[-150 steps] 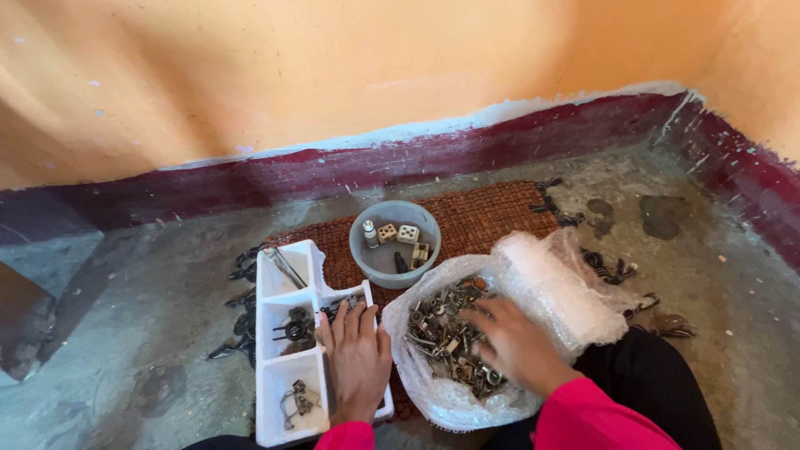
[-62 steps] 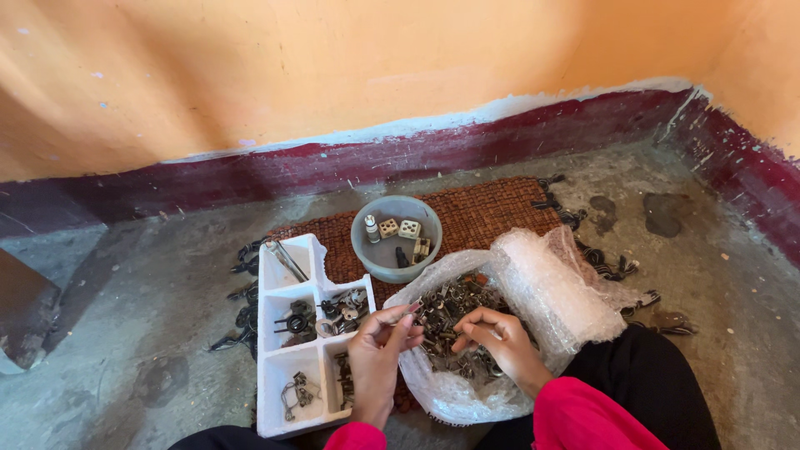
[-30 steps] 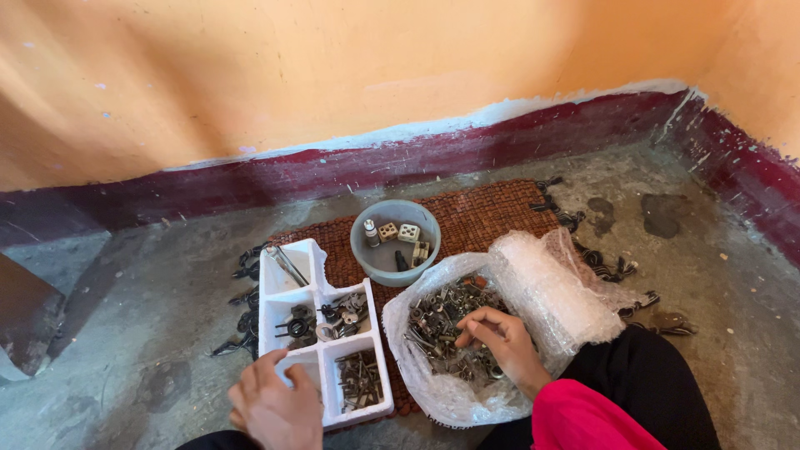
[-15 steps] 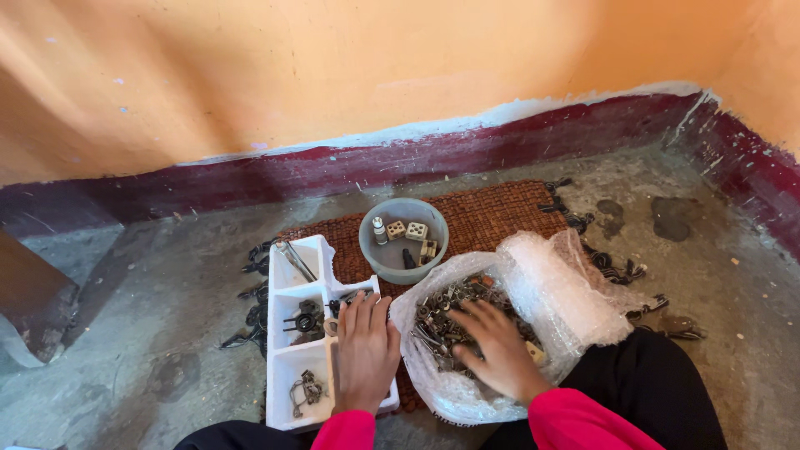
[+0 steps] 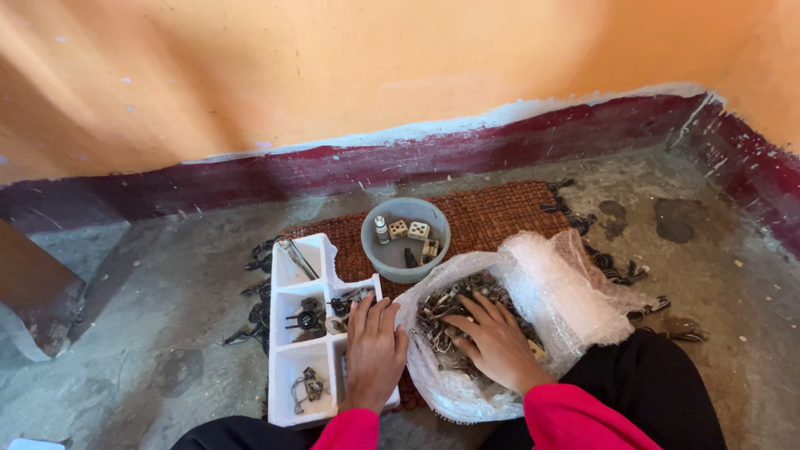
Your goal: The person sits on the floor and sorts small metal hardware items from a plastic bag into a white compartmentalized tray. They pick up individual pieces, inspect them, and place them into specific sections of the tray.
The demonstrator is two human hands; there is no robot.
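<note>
Right hand (image 5: 498, 346) splayed flat, gripping nothing, on small metal parts (image 5: 450, 312) inside clear plastic bag (image 5: 550, 292); left hand (image 5: 373, 350) flat on white divided tray (image 5: 287, 375) alongside; parts probably stiff, light, snaggy; best pinched singly.

White divided tray (image 5: 283, 367) beside open bag (image 5: 546, 287) (metal parts (image 5: 442, 317) inside).

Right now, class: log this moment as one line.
left hand: flat on tray | right hand: in bag of metal parts | bowl: behind
</note>
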